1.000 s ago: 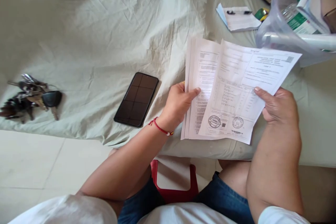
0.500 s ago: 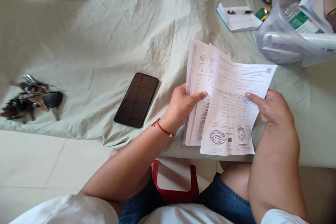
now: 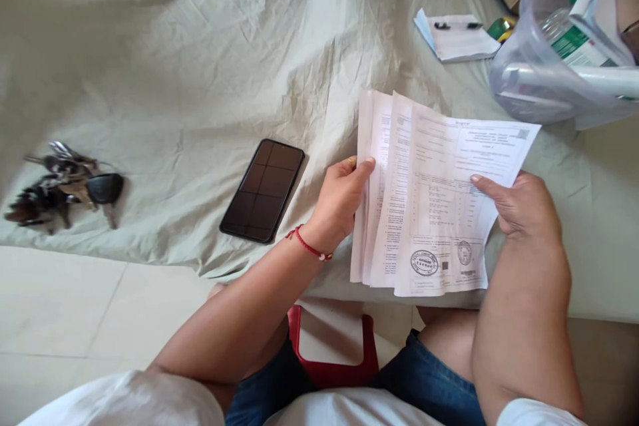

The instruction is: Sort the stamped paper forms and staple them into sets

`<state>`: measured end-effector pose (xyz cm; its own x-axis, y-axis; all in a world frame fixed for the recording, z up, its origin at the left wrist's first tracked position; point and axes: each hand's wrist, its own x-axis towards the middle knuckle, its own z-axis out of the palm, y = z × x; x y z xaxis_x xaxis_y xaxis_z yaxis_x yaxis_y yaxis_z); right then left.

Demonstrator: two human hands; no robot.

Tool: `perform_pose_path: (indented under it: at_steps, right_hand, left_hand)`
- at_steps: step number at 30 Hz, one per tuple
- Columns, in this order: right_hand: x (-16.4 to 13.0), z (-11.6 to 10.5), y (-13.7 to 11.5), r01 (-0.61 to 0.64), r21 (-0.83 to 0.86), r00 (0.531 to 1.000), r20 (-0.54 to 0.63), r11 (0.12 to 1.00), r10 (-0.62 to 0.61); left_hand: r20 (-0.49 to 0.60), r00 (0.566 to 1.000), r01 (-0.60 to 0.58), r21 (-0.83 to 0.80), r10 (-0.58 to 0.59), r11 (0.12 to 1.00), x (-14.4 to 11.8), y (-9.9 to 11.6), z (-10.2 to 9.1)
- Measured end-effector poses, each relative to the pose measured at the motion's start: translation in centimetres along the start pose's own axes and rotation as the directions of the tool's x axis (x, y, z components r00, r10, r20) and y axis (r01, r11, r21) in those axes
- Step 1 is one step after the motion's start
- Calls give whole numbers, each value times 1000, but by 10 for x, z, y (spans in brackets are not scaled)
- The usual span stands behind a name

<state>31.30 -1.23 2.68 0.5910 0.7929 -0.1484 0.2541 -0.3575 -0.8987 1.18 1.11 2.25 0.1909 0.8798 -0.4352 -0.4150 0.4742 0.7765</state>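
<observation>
The left hand holds a stack of papers by its left edge, with the thumb on top of the front pages and the fingers curled behind. The right hand holds the top sheet by its right side, thumb lying flat on the page and the other fingers hidden under it. The papers are white with small print and two round stamps near the bottom. They are fanned out a little, so the edges of a few pages show on the left. The stack is held up just above the near edge of a bed sheet, which is pale green and full of wrinkles. A thin red bracelet sits on the left wrist. Just left of that hand, a dark phone lies flat on the sheet with its screen off. Far to the left is a bunch of keys. Beyond the papers lies a small notepad with a pen on it. At the far right is a clear plastic bag with things inside. Below the papers, between the person's knees, a red stool shows.
</observation>
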Motion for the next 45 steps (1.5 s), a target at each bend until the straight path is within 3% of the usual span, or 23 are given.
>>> perform_pose_path:
  at_steps: [7, 10, 13, 17, 20, 23, 32, 35, 39, 42, 45]
  right_hand:
    - [13, -8, 8, 133, 122, 975, -193, 984, -108]
    - [20, -11, 8, 185, 197, 967, -212, 963, -142]
    - [18, -11, 3, 179, 239, 975, -173, 954, -140]
    - [4, -5, -7, 78, 253, 997, -46, 964, -69]
    - [-5, -2, -12, -31, 206, 996, 85, 978, 14]
    - [-8, -1, -12, -99, 126, 988, 128, 987, 83]
    - [-6, 4, -3, -46, 24, 979, 202, 999, 40]
    - [-6, 7, -5, -36, 48, 988, 154, 998, 28]
    - [-1, 2, -6, 6, 88, 1000, -14, 996, -5]
    - [7, -8, -3, 86, 59, 985, -157, 995, -76]
    - [14, -16, 1, 149, 41, 966, -218, 988, -137]
  left_hand:
    - [9, 999, -40, -36, 40, 999, 4, -6, -5]
    - [35, 998, -49, -60, 51, 997, 4, -7, -6]
    - [72, 995, -58, -89, 65, 994, 4, -6, -6]
    - [82, 995, -46, -102, 55, 994, 5, -7, -5]
    - [66, 997, -30, -103, 37, 994, 7, -8, -4]
    - [67, 998, -5, -105, 12, 994, 7, -8, -4]
    - [35, 998, 58, -15, -58, 998, 2, -3, -1]
    - [29, 998, 57, -2, -56, 998, 1, -1, 0]
    - [-5, 999, 46, 15, -46, 999, 1, -1, 0]
    - [-27, 999, 42, 22, -41, 999, 1, -1, 0]
    - [-24, 998, 50, 20, -49, 999, 1, 0, -1]
